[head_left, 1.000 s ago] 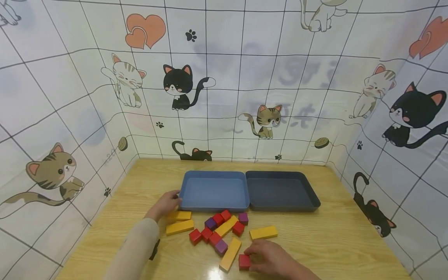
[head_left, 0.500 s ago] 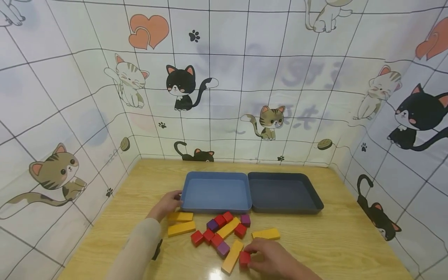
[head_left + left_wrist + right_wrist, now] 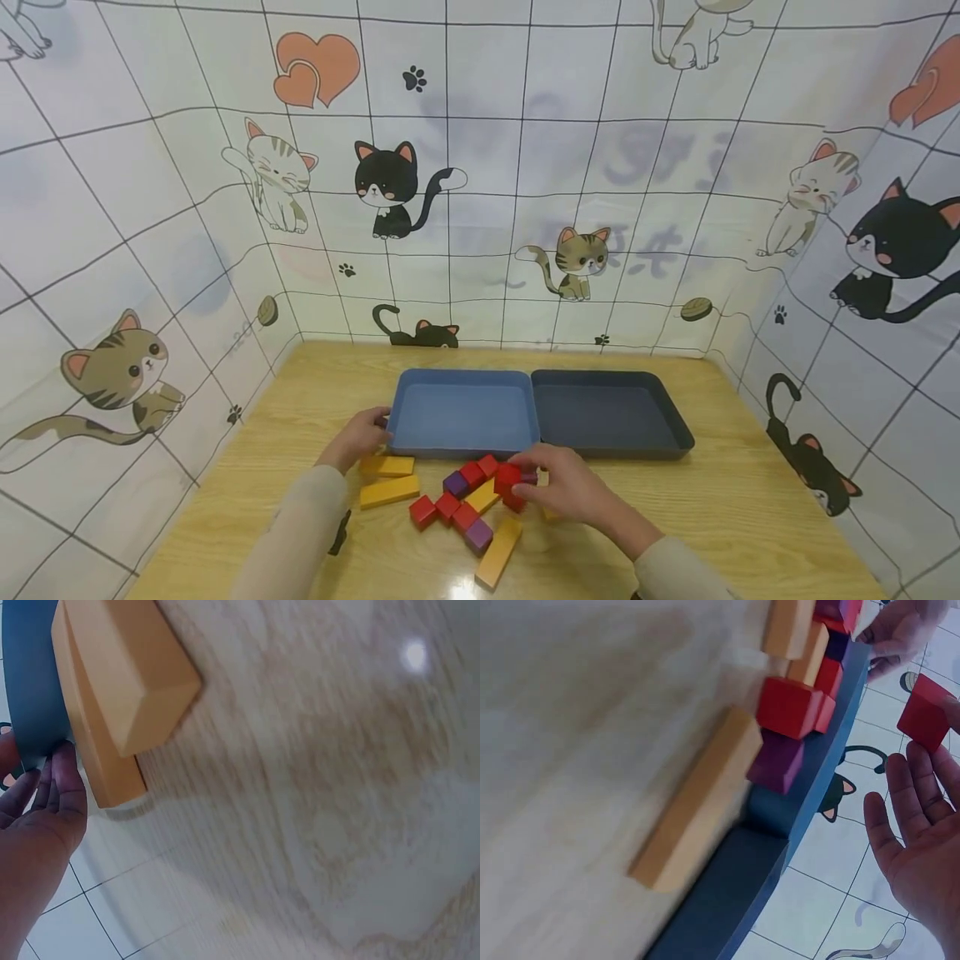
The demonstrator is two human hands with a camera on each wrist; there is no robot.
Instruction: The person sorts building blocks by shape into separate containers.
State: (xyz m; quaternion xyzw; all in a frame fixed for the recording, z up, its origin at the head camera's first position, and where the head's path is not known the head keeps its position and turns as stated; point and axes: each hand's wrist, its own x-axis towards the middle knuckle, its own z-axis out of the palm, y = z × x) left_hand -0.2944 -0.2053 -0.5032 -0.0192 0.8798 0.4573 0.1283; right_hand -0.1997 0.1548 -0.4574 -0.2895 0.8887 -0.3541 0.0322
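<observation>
One red cube (image 3: 507, 477), plain-faced, pinched in right hand (image 3: 566, 487) fingers; left hand (image 3: 358, 437) grips light-blue tray (image 3: 462, 445) corner.

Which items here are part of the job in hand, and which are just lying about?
In hand:
- red cube, pinched in the right hand
- light blue tray, its corner held by the left hand
- dark blue tray beside it
- loose red, purple and yellow blocks in front of the trays

Lying about:
- wooden table
- cat-print backdrop

Beige long sleeves on both arms; left hand (image 3: 362, 437) & right hand (image 3: 564, 483) bare
</observation>
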